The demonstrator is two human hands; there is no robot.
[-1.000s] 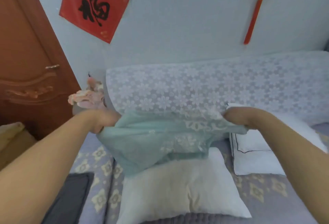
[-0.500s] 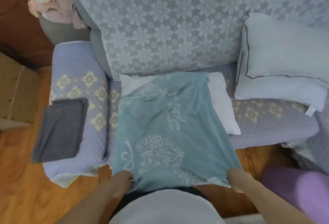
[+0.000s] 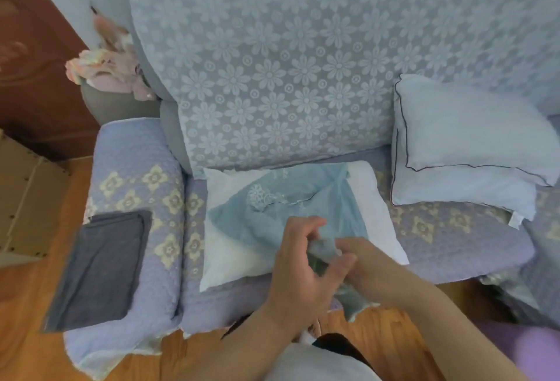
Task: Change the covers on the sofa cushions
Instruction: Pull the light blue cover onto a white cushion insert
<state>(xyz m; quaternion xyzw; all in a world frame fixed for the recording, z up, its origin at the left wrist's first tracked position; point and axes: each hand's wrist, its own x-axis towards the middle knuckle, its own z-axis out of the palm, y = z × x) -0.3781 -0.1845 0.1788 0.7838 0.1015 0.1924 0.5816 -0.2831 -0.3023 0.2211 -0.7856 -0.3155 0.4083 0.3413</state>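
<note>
Head view is showing the teal cover (image 3: 291, 214) lying rumpled across the bare white cushion (image 3: 375, 217) at the centre of the frame, its far end reaching toward the sofa back and its near end running down toward the lower centre, where both hands are meeting. That near end is the relation the coming move seems to turn on: the cover's long axis is running from the upper centre of the frame down to the hands, so the cushion is lying just beyond them, up-frame. The left hand (image 3: 306, 271) is sitting in front, fingers curling around a bunched fold of the teal fabric; the right hand (image 3: 360, 259) is lying just behind and touching it, pinching the same gathered edge, with a loose corner hanging below the wrists. Both are equally near the cushion's front edge. My judgement is that the opening is being found before the cover is drawn over the cushion.

Outward, a pale pillow (image 3: 472, 144) is leaning at the right of the frame against the flower-patterned backrest (image 3: 272, 77). A folded grey cloth (image 3: 100, 268) is resting on the quilted armrest (image 3: 133, 168) at the left.
</note>
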